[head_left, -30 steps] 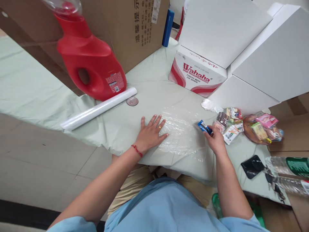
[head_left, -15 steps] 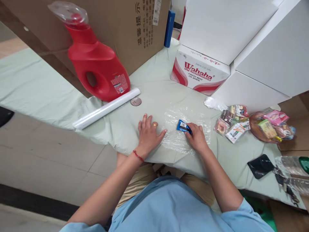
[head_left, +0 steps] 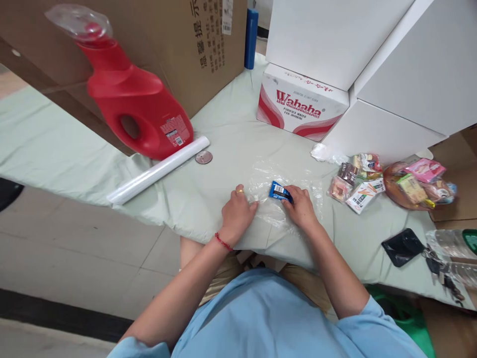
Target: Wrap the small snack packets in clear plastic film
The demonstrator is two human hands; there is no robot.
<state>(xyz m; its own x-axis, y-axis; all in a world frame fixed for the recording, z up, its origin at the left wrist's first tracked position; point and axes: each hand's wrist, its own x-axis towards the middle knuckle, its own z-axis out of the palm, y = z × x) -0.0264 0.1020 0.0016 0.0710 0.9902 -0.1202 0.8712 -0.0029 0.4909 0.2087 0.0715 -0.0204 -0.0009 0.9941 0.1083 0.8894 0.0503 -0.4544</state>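
A small blue snack packet (head_left: 276, 190) with a white barcode label lies over a crinkled sheet of clear plastic film (head_left: 269, 215) on the cloth-covered table. My right hand (head_left: 301, 208) grips the packet's right end between thumb and fingers. At the left edge of the film, my left hand (head_left: 238, 215) has its fingers curled in with the thumb towards the sheet, and it appears to pinch the film's edge. The fingertips are partly hidden. A gold ring and a red string bracelet are on this hand and wrist.
A white roll of film (head_left: 160, 170) lies left, beside a red jug (head_left: 137, 104) and a round metal disc (head_left: 203, 157). Snack packets (head_left: 363, 194) and a filled amber bowl (head_left: 395, 191) stand right. Behind is a Wahaha box (head_left: 301, 107); a black pouch (head_left: 402, 247) lies near the right edge.
My left hand has shifted right to the film's edge, and its spread fingers have curled in. My right hand keeps hold of the blue packet. The view has moved slightly.
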